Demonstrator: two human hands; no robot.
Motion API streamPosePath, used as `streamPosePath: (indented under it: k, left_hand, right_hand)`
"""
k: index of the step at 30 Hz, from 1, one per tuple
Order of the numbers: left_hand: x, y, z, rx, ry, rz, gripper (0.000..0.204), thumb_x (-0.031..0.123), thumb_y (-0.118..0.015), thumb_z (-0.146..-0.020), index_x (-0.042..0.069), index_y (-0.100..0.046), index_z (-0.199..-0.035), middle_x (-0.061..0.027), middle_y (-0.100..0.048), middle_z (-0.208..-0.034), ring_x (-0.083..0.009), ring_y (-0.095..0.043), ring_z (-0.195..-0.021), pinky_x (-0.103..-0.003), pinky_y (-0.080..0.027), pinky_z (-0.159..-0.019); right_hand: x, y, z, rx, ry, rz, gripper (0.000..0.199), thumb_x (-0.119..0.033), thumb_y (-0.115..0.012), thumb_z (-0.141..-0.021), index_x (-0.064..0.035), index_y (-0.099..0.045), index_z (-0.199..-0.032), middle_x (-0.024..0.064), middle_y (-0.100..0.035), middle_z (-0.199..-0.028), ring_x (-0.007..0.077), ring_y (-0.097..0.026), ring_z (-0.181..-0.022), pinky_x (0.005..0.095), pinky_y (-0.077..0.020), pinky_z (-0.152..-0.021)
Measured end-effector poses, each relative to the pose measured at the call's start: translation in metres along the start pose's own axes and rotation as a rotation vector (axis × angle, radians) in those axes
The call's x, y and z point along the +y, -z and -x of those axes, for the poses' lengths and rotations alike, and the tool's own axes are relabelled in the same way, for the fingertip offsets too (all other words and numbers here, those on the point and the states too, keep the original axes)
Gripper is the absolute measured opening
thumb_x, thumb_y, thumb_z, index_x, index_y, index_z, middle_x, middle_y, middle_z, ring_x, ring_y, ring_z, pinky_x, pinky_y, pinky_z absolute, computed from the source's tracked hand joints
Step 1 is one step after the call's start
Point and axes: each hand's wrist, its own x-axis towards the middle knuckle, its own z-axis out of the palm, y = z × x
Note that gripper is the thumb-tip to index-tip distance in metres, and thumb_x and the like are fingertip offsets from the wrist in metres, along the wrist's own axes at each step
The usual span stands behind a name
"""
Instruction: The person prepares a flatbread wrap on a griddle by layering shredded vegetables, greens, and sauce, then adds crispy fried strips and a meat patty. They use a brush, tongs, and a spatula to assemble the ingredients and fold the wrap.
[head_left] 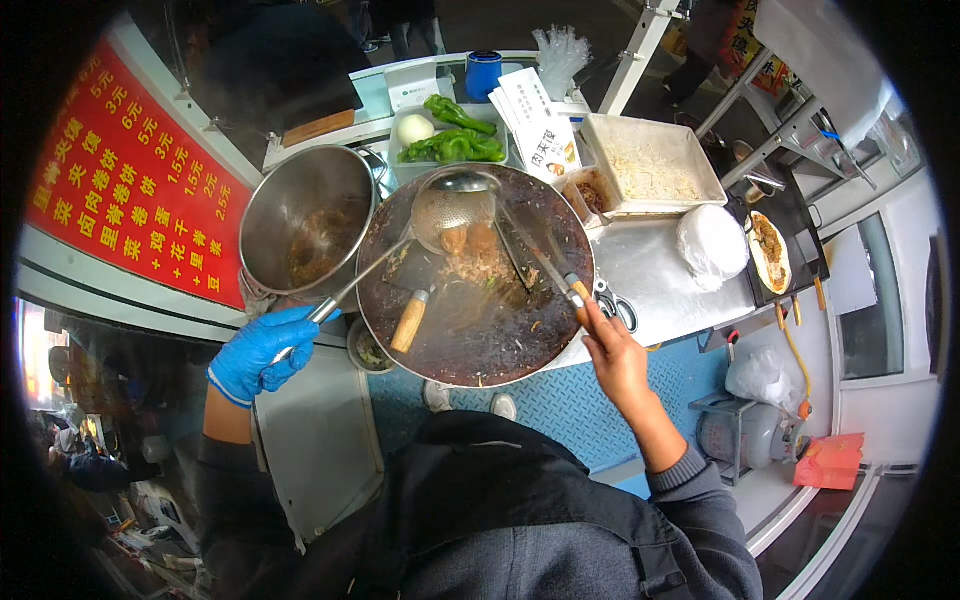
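Note:
My left hand (262, 355), in a blue glove, is closed round the long metal handle of a perforated skimmer (440, 212). Its bowl is over the far middle of a round, dark, worn chopping board (470, 350), with brown pieces at its near edge. With my bare right hand (617, 355) I grip a wooden-handled ladle (535, 248); its shaft slants up and left to a round metal bowl above the skimmer. Chopped meat (488, 262) lies just right of the skimmer. On the board's left, a wooden handle (410, 320) points toward me, joined to a dark blade.
A deep steel pot (305, 225) stands left of the board. Behind are green peppers (455, 140) in a tray. To the right are a pale tub (655, 165), white bagged rounds (712, 245), scissors (622, 312), and a filled flatbread (768, 252) on a black griddle.

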Motion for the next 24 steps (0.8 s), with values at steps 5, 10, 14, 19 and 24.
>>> streamPosePath:
  k: [5, 10, 14, 19, 24]
  left_hand:
    - [0.005, 0.005, 0.000, 0.036, -0.023, -0.015, 0.040, 0.024, -0.055, -0.096, 0.007, -0.052, -0.133, -0.0013, -0.052, -0.061, -0.0039, -0.037, -0.038, -0.017, -0.025, -0.031]
    - [0.015, 0.006, -0.001, 0.054, -0.035, -0.016, 0.039, 0.024, -0.058, -0.095, 0.005, -0.055, -0.129, -0.0025, -0.055, -0.061, -0.0047, -0.039, -0.036, -0.018, -0.027, -0.030]
    - [0.026, 0.002, 0.000, 0.065, -0.048, -0.066, 0.039, 0.022, -0.059, -0.092, -0.001, -0.056, -0.124, -0.0037, -0.055, -0.058, -0.0059, -0.043, -0.037, -0.017, -0.031, -0.031]
    - [0.035, 0.000, 0.005, 0.074, -0.063, -0.138, 0.039, 0.022, -0.061, -0.091, -0.002, -0.056, -0.121, -0.0043, -0.056, -0.060, -0.0061, -0.044, -0.037, -0.018, -0.032, -0.030]
    - [0.043, 0.006, 0.009, 0.069, -0.077, -0.247, 0.043, 0.022, -0.061, -0.091, -0.002, -0.053, -0.125, -0.0048, -0.056, -0.061, -0.0066, -0.043, -0.037, -0.018, -0.034, -0.030]
  right_hand:
    - [-0.008, 0.015, 0.004, -0.069, 0.079, 0.069, 0.057, -0.006, -0.070, -0.079, -0.0187, -0.056, -0.132, 0.0113, -0.058, -0.082, 0.0333, -0.061, -0.067, 0.0407, -0.0504, -0.061]
    - [0.001, 0.043, 0.002, -0.042, 0.085, 0.294, 0.056, -0.004, -0.070, -0.075, -0.0181, -0.060, -0.128, 0.0085, -0.054, -0.075, 0.0280, -0.059, -0.062, 0.0383, -0.0491, -0.055]
    - [-0.002, 0.019, -0.006, 0.107, 0.153, 0.373, 0.050, -0.006, -0.067, -0.078, -0.0172, -0.061, -0.127, 0.0076, -0.054, -0.074, 0.0259, -0.058, -0.061, 0.0380, -0.0482, -0.053]
    - [-0.014, 0.026, 0.023, -0.129, -0.059, 0.282, 0.051, -0.010, -0.069, -0.079, -0.0165, -0.059, -0.128, 0.0093, -0.056, -0.076, 0.0300, -0.060, -0.064, 0.0400, -0.0499, -0.056]
    - [-0.017, 0.047, 0.032, -0.138, -0.123, 0.158, 0.060, -0.004, -0.070, -0.078, -0.0176, -0.054, -0.134, 0.0109, -0.058, -0.080, 0.0308, -0.060, -0.066, 0.0378, -0.0497, -0.060]
